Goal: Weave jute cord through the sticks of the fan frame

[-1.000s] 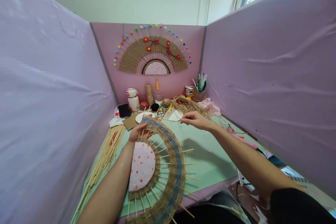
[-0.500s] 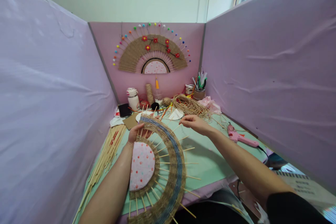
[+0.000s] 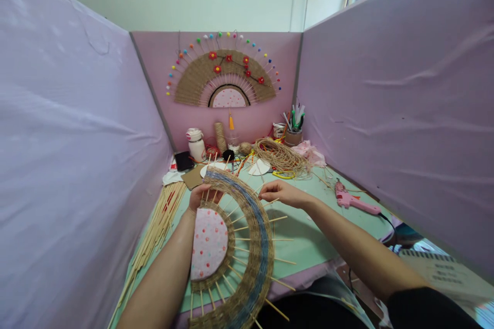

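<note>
A half-round woven fan (image 3: 252, 247) of brown and blue twine on wooden spokes lies tilted over the green table (image 3: 309, 241), with a pink dotted half-disc at its centre. My left hand (image 3: 203, 196) grips the fan's far end, fingers curled round the spokes. My right hand (image 3: 278, 193) is at the fan's outer rim near the top, fingers pinched together on a thin strand or spoke that I cannot make out.
A bundle of wooden sticks (image 3: 154, 234) lies along the left. A coil of twine (image 3: 281, 157), a twine spool (image 3: 220, 137), a white bottle (image 3: 195, 145) and a pen cup (image 3: 293, 133) stand at the back. A pink glue gun (image 3: 353, 199) lies right. Purple partitions enclose the desk.
My right hand has come down and left, from above the table to the fan's outer rim. The left hand has stayed on the fan.
</note>
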`<state>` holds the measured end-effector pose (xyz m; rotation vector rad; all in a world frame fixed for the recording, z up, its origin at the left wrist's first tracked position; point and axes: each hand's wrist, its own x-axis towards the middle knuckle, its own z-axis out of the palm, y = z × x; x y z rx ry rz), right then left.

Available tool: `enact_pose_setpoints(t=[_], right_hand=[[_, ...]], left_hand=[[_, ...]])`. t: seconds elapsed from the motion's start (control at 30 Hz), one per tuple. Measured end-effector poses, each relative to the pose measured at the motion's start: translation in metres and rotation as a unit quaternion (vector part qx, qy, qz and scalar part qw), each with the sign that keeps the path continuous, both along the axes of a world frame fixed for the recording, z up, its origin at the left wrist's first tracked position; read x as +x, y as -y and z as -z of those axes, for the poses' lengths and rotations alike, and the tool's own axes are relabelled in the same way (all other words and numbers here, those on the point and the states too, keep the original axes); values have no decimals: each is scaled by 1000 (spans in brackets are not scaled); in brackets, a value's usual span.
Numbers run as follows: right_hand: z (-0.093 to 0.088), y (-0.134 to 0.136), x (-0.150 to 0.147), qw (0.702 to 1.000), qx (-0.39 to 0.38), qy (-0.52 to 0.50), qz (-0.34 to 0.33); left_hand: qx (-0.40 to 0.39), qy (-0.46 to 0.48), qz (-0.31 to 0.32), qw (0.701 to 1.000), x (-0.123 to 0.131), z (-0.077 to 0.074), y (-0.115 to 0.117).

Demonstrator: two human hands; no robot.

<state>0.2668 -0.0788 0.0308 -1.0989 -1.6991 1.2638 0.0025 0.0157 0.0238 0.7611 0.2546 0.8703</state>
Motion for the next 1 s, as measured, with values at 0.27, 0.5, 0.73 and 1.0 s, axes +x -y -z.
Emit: enact_pose_setpoints(t=[0.27, 0.5, 0.73, 1.0], right_hand=[[2, 4, 7, 999, -35, -22, -6], [-8, 8, 17, 1000, 7, 8, 17], [-26, 15, 14, 967, 182, 144, 106], [-31, 12, -8, 954, 221, 74, 187]], left_hand=[[-47, -32, 86, 995, -8, 4, -5], [-75, -58, 51, 994, -11, 0, -6], [-75, -63, 19, 995, -20, -7, -10], [-108, -28, -122, 986, -34, -27, -11]])
